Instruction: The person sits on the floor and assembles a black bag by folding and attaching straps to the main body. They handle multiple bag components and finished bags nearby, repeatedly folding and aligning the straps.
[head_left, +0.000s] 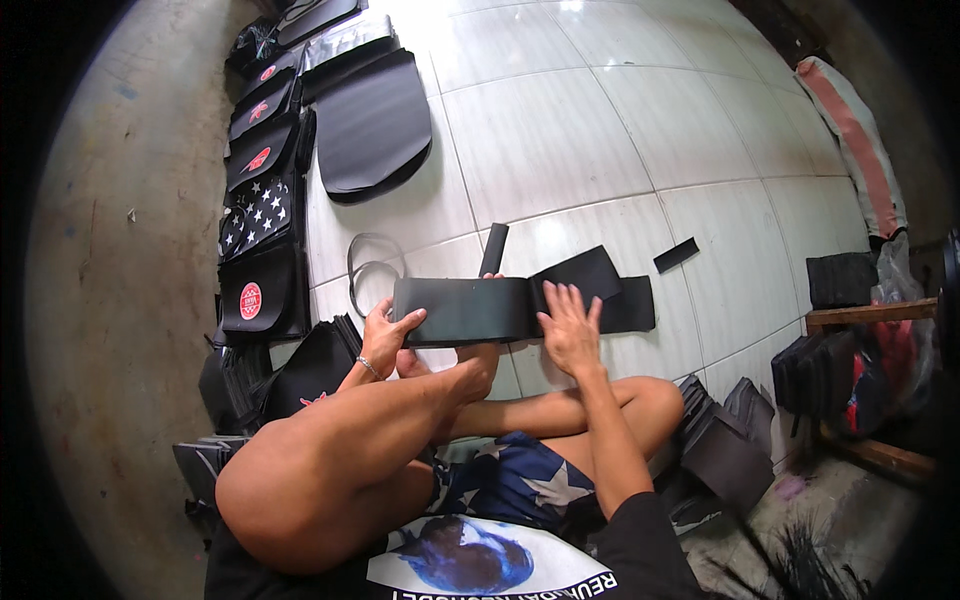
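Gripping black panel (462,309) in left hand (382,335), with right hand (572,337) splayed over black sheet (583,274). Judged partway, with flaps (375,125) already piled and strip (677,255) left loose on floor (560,140).

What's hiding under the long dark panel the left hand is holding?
A bare foot runs under the dark panel from its near edge. A narrow black strip shows at its far edge. Anything else underneath is covered, so I can't tell.
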